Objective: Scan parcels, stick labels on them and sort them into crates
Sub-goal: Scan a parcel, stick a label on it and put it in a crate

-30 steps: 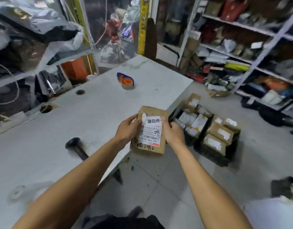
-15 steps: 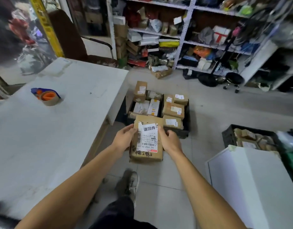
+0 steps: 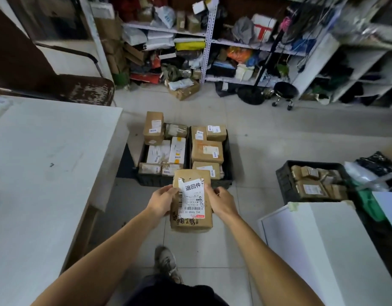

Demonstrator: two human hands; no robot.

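While both hands hold the brown parcel (image 3: 191,202) up in the air, the sorting step looks like the one going on, because a white label (image 3: 192,198) with a bar code is already stuck on its top face. The left hand (image 3: 162,203) grips the left edge with its thumb on top near the label, and the right hand (image 3: 221,203) grips the right edge with its fingers curled round the side. The parcel hangs over the floor, just on the near side of the two black crates (image 3: 228,151) that sit side by side past it. Its long side runs from near to far, so one short end points at the person and the other short end points at the crates. It lies almost flat with the label facing up, and the big printed words on the label sit at the far end. Both crates are already quite full of other brown and white boxes (image 3: 207,151), so I think the next move needs a bit of care: the person has to pick the correct crate, reach forward and down, and find a gap or lay the parcel on top so it does not slide off. A third black crate (image 3: 285,182) with more parcels sits well off to the right, beside a white box (image 3: 323,250), and a white table (image 3: 47,162) stands on the left
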